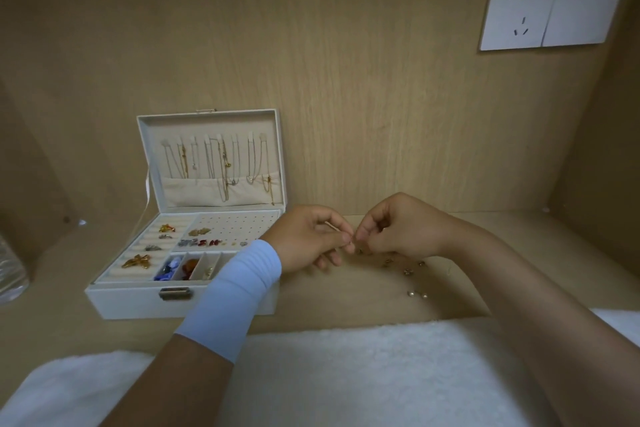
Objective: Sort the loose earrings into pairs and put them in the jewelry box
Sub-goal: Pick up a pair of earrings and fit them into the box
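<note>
Wood shelf under me, and both hands are up off it at mid-frame, fingertips meeting. My left hand [311, 239] pinches one tiny earring [351, 242], and my right hand [391, 232] closes thumb and finger on the same piece. I'd say I'm holding it high and close to check it or work its back, though it's too small to read.

Lower right of my hands, the loose earrings [411, 294] lie scattered on the shelf, within easy reach. I count six, two of them side by side nearest me, and there may be more under my right hand.

One jewelry box [145, 305] stands open at centre left, with its lid upright so the tray is ready. The holed panel [242, 222] has a row of pieces along its near edge; the rest looks free for pairs. Eight necklaces [221, 163], roughly, hang in the lid. Three small compartments show; my sleeve [239, 288] covers the rest.
</note>
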The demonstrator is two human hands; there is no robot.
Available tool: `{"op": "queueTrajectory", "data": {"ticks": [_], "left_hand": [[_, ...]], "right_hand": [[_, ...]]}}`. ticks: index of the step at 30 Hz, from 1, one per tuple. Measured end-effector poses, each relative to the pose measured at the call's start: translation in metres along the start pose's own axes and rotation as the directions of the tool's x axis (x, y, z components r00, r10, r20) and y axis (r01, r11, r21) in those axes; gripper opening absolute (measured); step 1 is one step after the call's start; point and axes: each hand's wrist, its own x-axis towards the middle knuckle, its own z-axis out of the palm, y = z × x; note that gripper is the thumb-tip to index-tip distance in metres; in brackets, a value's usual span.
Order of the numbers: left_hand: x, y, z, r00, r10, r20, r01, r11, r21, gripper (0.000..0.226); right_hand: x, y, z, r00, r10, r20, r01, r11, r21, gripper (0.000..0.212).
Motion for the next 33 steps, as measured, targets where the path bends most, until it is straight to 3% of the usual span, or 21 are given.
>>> {"op": "queueTrajectory", "data": {"ticks": [6,11,22,33], "left_hand": [[-0.018,-0.003,-0.034,0.998,0.016,-0.062,-0.023,0.993,-0.116,0.014],[-0.032,-0.017,-0.069,0.990,-0.001,-0.140,-0.022,0.987,-0.160,0.021],[-0.056,-0.046,-0.120,0.962,-0.016,-0.273,-0.029,0.987,-0.161,0.026],[-0.057,-0.045,-0.122,0.962,-0.028,-0.273,-0.017,0.986,-0.163,0.022]], "right_hand": [[0.002,-0.020,0.013,0.994,-0.112,-0.006,0.110,0.958,0.263,0.032],[0.021,-0.044,0.031,0.988,-0.141,-0.061,0.154,0.917,0.367,0.011],[0.069,-0.095,0.077,0.981,-0.192,-0.013,0.183,0.912,0.366,0.020],[0.077,-0.092,0.089,0.977,-0.196,-0.085,0.214,0.896,0.390,0.017]]}}
